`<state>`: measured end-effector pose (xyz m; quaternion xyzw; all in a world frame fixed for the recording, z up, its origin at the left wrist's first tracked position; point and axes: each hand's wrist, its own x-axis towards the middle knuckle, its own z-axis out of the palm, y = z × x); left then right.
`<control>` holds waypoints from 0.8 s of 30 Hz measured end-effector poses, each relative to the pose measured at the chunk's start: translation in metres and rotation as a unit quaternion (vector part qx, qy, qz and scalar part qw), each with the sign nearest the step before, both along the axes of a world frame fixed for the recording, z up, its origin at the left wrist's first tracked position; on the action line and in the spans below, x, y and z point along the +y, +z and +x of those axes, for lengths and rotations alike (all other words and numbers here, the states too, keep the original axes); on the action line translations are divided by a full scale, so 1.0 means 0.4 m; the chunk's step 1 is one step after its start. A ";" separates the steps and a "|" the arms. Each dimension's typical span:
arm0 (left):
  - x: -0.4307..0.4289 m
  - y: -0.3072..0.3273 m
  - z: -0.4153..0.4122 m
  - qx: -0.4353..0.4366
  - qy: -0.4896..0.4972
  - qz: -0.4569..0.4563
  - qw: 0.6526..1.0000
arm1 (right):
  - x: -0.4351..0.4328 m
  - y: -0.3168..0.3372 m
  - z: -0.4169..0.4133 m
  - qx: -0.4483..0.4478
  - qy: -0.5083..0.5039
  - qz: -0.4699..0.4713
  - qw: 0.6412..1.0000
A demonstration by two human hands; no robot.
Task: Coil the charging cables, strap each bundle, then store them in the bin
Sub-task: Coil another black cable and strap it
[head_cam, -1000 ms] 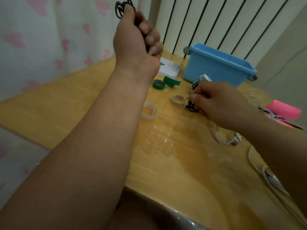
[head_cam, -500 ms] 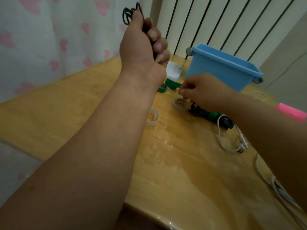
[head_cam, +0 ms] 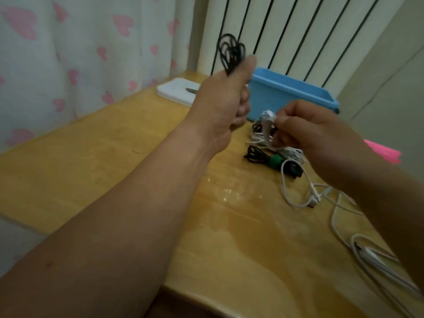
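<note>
Black coiled cable (head_cam: 230, 52) sits fisted in my left hand (head_cam: 226, 104), raised above the tabletop (head_cam: 114, 157) before the blue bin (head_cam: 286, 97); my right hand (head_cam: 314, 131) pinches 1 white strap (head_cam: 267, 127); light, springy loops, I judge, so I'd cinch at mid-bundle, beside my grip.

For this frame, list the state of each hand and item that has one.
left hand: raised, grips black cable.
black cable: coiled, no strap visible.
right hand: pinches white strap.
white strap: wraps no bundle.
black bundle: green-strapped, lying on table.
white cables: loose, uncoiled, on table.
blue bin: open-topped, contents hidden.
</note>
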<state>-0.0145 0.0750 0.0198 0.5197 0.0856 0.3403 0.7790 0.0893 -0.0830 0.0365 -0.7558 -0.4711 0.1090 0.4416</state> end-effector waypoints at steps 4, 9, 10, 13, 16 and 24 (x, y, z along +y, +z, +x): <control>-0.089 -0.034 0.033 0.107 -0.115 0.147 0.977 | -0.088 -0.040 0.036 0.108 -0.001 0.063 0.992; -0.147 -0.056 0.040 0.158 -0.150 0.236 0.947 | -0.131 -0.099 0.021 0.137 -0.051 0.117 0.982; -0.145 -0.057 0.040 0.163 -0.150 0.242 0.945 | -0.133 -0.102 0.019 0.129 -0.064 0.122 0.982; -0.155 -0.060 0.048 0.170 -0.170 0.256 0.936 | -0.151 -0.099 0.034 0.119 -0.092 0.161 0.975; -0.181 -0.065 0.052 0.165 -0.171 0.269 0.934 | -0.159 -0.098 0.057 0.114 -0.099 0.173 0.973; -0.198 -0.081 0.061 0.148 -0.158 0.235 0.948 | -0.149 -0.114 0.047 0.067 -0.131 0.157 0.977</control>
